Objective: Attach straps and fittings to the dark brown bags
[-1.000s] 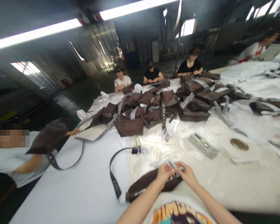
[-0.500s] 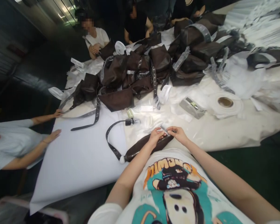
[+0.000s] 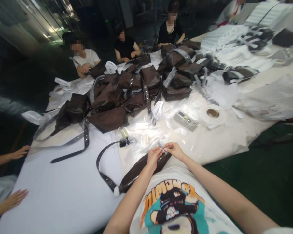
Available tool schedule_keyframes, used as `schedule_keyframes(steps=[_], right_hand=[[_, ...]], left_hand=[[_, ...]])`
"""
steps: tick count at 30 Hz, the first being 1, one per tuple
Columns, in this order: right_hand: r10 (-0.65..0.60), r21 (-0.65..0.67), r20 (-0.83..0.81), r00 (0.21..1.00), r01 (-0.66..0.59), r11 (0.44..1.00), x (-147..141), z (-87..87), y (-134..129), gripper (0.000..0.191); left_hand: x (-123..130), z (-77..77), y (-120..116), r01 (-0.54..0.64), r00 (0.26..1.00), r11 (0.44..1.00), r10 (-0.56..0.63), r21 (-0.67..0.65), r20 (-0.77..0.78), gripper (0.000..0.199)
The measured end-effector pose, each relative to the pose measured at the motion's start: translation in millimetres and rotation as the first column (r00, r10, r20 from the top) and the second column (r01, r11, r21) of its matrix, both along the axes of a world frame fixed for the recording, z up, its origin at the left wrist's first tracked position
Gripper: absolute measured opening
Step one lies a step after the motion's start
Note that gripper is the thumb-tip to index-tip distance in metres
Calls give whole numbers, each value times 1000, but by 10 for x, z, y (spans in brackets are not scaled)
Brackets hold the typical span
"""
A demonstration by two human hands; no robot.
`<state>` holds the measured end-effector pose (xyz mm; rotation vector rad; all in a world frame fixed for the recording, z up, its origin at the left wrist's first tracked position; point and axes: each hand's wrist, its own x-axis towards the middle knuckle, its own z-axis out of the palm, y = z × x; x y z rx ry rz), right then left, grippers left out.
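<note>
Pinch above a soft-looking dark-brown bag (image 3: 131, 174), lower centre
Left hand (image 3: 154, 157) and right hand (image 3: 176, 151) have fingertips nearly closed on a narrow grey strip (image 3: 162, 147) (probably light, bendy, best gripped by its ends); brown bags (image 3: 109, 119) heap beyond, upper centre.

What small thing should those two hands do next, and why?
Perhaps hold the grey strip steady with the left hand and gently work it with the right, since both hands' fingertips meet at it, over the dark bag.
</note>
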<state>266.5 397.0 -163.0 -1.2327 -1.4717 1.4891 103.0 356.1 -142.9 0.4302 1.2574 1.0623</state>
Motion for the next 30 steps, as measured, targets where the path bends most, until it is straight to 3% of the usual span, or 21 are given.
schedule_keyframes(steps=[4, 10, 12, 15, 18, 22, 25, 30], right_hand=[[-53, 60, 56, 997, 50, 997, -74, -9, 6, 9], [-63, 197, 121, 991, 39, 980, 55, -94, 81, 9], [-200, 204, 175, 964, 163, 965, 325, -149, 283, 14], [-476, 207, 290, 830, 431, 878, 953, -248, 751, 27], [-597, 243, 385, 704, 547, 801, 1584, -346, 1232, 34], [-597, 262, 494, 632, 547, 795, 2016, -460, 1635, 23], [-540, 239, 527, 656, 495, 835, 2083, -540, 1781, 13], [-486, 177, 513, 708, 466, 867, 2120, -659, 1863, 18]], left_hand=[[-23, -50, 54, -9, 997, 999, 12, 31, -79, 42], [-54, -101, 100, 53, 995, 999, -52, 2, -85, 45], [-74, -92, 104, 79, 994, 997, -81, -27, -67, 46], [-105, -73, 101, 101, 994, 994, -103, -46, -48, 45], [-123, -50, 91, 105, 994, 993, -107, -57, -35, 47], [-127, -28, 88, 103, 994, 992, -106, -76, -32, 47], [-125, -24, 96, 102, 994, 990, -105, -99, -24, 46], [-105, -8, 105, 97, 995, 988, -101, -120, -26, 45]])
